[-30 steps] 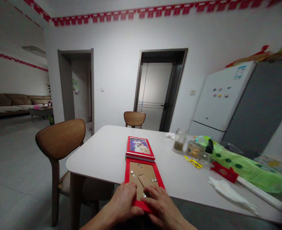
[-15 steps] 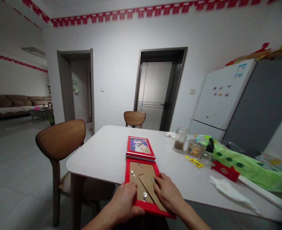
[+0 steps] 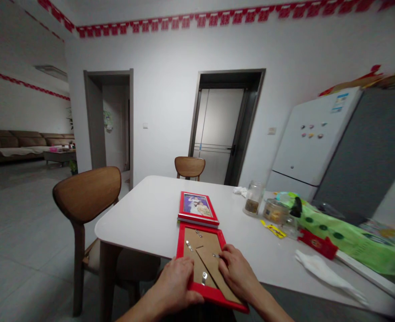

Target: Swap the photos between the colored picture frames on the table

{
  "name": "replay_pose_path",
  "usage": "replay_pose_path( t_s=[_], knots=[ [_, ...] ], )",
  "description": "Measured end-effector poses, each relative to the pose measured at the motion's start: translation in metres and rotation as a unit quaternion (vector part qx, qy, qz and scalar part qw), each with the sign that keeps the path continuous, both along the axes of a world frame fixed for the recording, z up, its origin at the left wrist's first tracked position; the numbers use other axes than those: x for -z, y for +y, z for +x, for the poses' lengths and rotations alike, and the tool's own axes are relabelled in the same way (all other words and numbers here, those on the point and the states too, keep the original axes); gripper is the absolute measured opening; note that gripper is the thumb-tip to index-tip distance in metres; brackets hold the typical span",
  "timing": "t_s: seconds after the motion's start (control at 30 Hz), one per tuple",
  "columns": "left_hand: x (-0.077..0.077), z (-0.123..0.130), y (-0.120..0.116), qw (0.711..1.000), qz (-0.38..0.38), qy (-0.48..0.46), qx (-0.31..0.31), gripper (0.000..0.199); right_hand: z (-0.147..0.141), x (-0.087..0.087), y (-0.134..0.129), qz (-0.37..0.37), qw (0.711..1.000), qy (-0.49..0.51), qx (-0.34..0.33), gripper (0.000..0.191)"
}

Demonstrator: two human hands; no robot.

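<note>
A red picture frame [image 3: 181, 241] lies back side up at the near table edge, its front end sticking out past the edge. Its brown backing board [image 3: 204, 243] carries several small metal clips and a slanted stand flap. My left hand [image 3: 177, 279] grips the frame's left side, thumb along the near corner. On the right side, my right hand [image 3: 236, 270] is closed with its fingers at the clip [image 3: 216, 255] there. Just beyond lies a second red frame [image 3: 197, 208], face up with a photo of people in it, touching or nearly touching the first.
On the table's right stand a glass jar [image 3: 253, 199] and a lidded container [image 3: 274, 210]. Nearby lie a yellow packet [image 3: 274, 229], a red box [image 3: 318, 243], a white tissue [image 3: 329, 273] and a green bag [image 3: 348, 243]. Wooden chairs [image 3: 88, 194] stand at the left and far side.
The view has shifted slightly. Both hands stay on the frame in nearly the same places; my right fingers are still at the right-hand clip.
</note>
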State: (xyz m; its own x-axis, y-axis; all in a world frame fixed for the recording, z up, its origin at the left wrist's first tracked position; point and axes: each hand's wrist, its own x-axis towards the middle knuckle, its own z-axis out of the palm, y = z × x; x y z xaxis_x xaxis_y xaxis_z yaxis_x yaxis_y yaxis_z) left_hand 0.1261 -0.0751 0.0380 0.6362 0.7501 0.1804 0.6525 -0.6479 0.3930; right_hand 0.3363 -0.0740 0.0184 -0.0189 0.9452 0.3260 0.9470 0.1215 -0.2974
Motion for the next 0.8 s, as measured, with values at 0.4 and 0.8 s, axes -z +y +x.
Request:
replay_pose_path(
  t_s=[0.4, 0.8],
  knots=[
    [0.005, 0.001, -0.001, 1.000, -0.005, -0.004, -0.006, 0.046, -0.017, -0.010, 0.009, 0.010, 0.999, -0.047, -0.002, 0.033],
    [0.004, -0.002, 0.002, 0.999, -0.028, -0.036, 0.006, 0.055, -0.061, -0.012, 0.036, -0.038, 0.988, -0.001, -0.150, 0.027]
  ],
)
